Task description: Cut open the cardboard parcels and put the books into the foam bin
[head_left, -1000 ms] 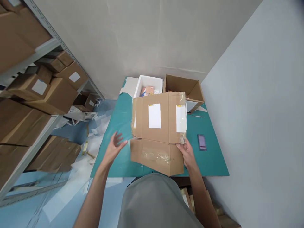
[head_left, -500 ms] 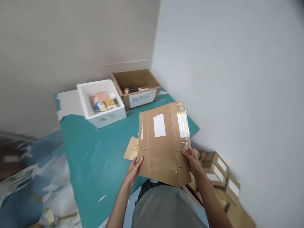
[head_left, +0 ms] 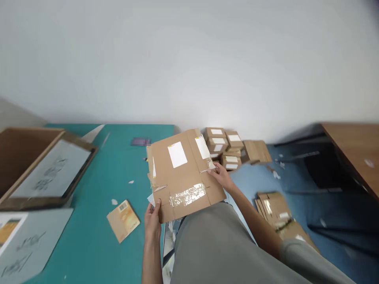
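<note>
A flattened cardboard box [head_left: 183,177] with white labels and shiny clear tape is held up in front of my body, partly over the table's right edge. My left hand [head_left: 153,221] pinches its lower left corner, thumb on top. On its right side my right hand [head_left: 221,176] grips the edge near a taped flap. Left of my left hand, a tan and orange booklet [head_left: 123,221] with a barcode lies on the green tabletop [head_left: 97,236].
At the left stand an open cardboard box [head_left: 32,165] and a white box [head_left: 38,240]. A purple item [head_left: 141,141] lies near the wall. Small cartons [head_left: 219,142] and flattened cardboard [head_left: 274,209] are on the floor; a brown table [head_left: 355,146] stands at the right.
The view has turned right, showing the floor and brown table. Both hands keep hold of the flattened box, which is now tilted and farther from the two table boxes. The booklet is now uncovered.
</note>
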Demonstrator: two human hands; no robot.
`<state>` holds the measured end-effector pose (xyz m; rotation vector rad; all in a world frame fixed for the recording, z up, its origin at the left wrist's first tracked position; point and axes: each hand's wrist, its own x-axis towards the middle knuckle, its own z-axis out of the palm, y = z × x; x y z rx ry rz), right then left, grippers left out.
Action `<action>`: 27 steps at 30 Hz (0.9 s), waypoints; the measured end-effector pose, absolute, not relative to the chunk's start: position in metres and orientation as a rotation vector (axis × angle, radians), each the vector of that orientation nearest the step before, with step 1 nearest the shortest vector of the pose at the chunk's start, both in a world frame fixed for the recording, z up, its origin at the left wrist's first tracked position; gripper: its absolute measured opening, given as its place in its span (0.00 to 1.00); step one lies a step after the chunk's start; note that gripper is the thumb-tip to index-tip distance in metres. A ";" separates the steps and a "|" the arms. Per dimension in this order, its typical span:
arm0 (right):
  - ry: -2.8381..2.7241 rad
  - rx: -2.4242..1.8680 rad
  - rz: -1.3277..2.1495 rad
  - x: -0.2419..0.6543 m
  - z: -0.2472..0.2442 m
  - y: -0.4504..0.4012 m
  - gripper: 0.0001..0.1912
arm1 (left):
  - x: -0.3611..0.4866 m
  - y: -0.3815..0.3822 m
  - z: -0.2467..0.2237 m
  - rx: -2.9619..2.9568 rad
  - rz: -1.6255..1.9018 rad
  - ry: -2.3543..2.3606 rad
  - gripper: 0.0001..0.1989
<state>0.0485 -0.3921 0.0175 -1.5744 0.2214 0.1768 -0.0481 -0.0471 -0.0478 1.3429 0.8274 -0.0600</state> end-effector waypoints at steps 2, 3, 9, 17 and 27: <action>0.300 -1.569 0.067 0.028 -0.001 -0.445 0.24 | -0.031 -0.087 -0.043 1.408 -0.119 0.815 0.31; 0.353 -1.568 0.021 0.015 -0.010 -0.473 0.24 | -0.022 -0.111 -0.042 1.431 -0.155 0.799 0.31; 0.776 -1.561 -0.171 -0.079 -0.056 -0.647 0.21 | 0.019 -0.287 -0.037 1.570 -0.618 0.369 0.33; 1.365 -1.348 -0.335 -0.243 -0.104 -0.778 0.28 | 0.005 -0.518 -0.044 1.723 -1.165 -0.081 0.41; 1.709 -1.161 -0.600 -0.485 -0.113 -0.845 0.31 | -0.104 -0.731 -0.075 1.651 -1.701 -0.751 0.40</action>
